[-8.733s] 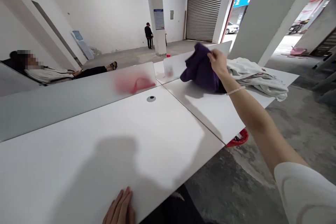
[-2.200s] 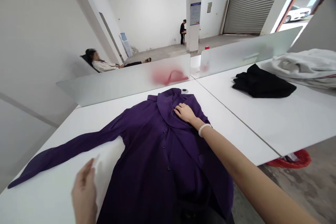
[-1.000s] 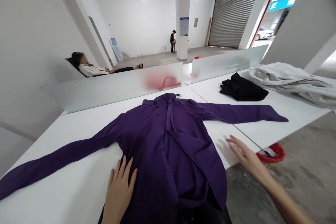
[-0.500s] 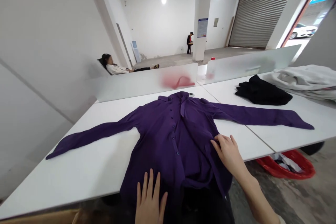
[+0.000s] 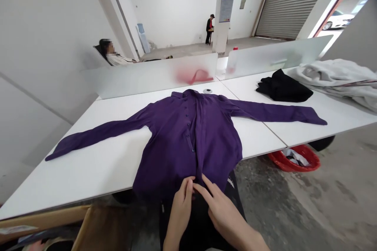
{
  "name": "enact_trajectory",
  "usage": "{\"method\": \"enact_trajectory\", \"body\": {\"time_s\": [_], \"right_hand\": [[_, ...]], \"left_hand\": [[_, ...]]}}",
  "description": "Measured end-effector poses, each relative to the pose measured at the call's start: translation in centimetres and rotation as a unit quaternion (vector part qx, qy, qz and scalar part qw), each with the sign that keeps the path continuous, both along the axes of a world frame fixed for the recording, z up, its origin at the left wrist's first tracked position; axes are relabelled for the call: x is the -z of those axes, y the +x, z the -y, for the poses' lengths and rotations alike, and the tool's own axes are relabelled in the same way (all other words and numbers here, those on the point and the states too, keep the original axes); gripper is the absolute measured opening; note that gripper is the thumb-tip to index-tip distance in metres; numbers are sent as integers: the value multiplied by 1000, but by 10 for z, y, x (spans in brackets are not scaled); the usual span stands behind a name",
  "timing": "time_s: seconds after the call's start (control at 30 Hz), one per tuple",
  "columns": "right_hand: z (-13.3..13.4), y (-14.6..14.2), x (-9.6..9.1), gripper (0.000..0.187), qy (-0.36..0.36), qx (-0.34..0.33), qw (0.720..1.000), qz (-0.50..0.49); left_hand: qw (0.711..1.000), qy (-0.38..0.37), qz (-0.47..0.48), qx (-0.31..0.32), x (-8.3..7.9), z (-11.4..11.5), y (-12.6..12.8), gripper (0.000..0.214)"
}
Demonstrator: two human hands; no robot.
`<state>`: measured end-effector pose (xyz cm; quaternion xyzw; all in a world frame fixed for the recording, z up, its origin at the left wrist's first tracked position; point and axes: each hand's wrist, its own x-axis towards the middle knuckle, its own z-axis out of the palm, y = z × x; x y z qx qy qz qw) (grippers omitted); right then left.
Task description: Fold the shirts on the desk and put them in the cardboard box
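A purple button-up shirt lies front up on the white table, sleeves spread to both sides and collar away from me. Its lower part hangs over the near table edge. At the bottom of the front opening, my left hand pinches the hem between thumb and fingers. Right beside it, my right hand has its fingers closed on the cloth at the front edge. The two hands nearly touch. Dark buttons show along the left front panel, and the right panel lies close to them.
Folded black cloth and a white garment pile lie at the table's right. Frosted dividers line the back. A red-lined bin and a cardboard box stand below. Two people are beyond.
My left hand has gone from lying flat on the shirt to pinching the hem. My right hand has brought the right front panel leftward to the middle. The view has tilted down.
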<state>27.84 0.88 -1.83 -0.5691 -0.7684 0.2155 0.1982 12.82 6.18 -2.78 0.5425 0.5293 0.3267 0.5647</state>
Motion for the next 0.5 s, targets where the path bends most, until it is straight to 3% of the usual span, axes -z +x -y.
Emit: {"method": "enact_trajectory", "body": {"time_s": [0.13, 0.3, 0.4, 0.5], "right_hand": [[12, 0, 17, 77, -6, 42, 991, -125], [16, -2, 10, 64, 18, 8, 988, -152], [-6, 16, -5, 40, 57, 39, 991, -110], [-51, 46, -31, 33, 110, 68, 990, -52]], "left_hand": [[991, -103, 81, -10, 15, 0, 7, 62], [974, -193, 105, -59, 21, 3, 12, 70], [980, -156, 120, 17, 20, 1, 10, 66], [987, -134, 71, 58, 20, -2, 4, 56]]}}
